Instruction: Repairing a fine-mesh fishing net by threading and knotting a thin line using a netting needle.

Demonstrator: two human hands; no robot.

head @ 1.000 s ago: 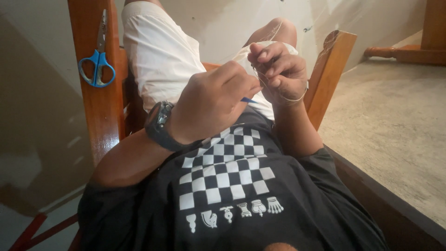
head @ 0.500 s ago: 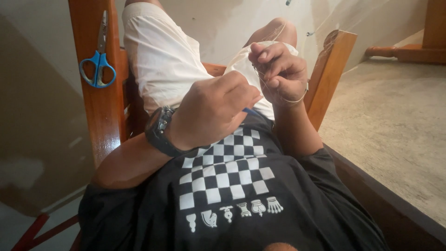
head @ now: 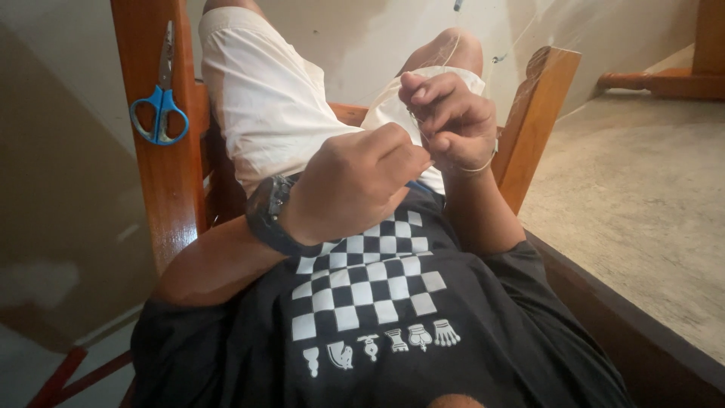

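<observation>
Fingers [head: 445, 102] of the right hand [head: 453, 125] are curled in tight, and they pinch a thin pale thread [head: 472, 168] that loops under this hand near the wrist. Left hand [head: 355, 185] is closed in a loose fist, and its fingertips press right up against the right hand, where the thread is. I cannot tell if the left fingertips hold the thread too, because the spot is too small to see.

Only the head view shows this. Both hands sit just above the white shorts [head: 279, 98], over the lap. From the right hand the thread runs up and away, past the knee [head: 445, 49], toward the wall, so its long line goes from the hands out ahead. It is very thin and fades from sight up there. Right hand is nearer to that far part of the thread, and the left hand is nearer to the body.

A dark watch [head: 268, 215] is on the left wrist. Blue scissors [head: 160, 113] hang on the wooden chair post [head: 147, 189], well apart from the shorts on the left side. A black shirt [head: 362, 302] with white squares is below the hands
</observation>
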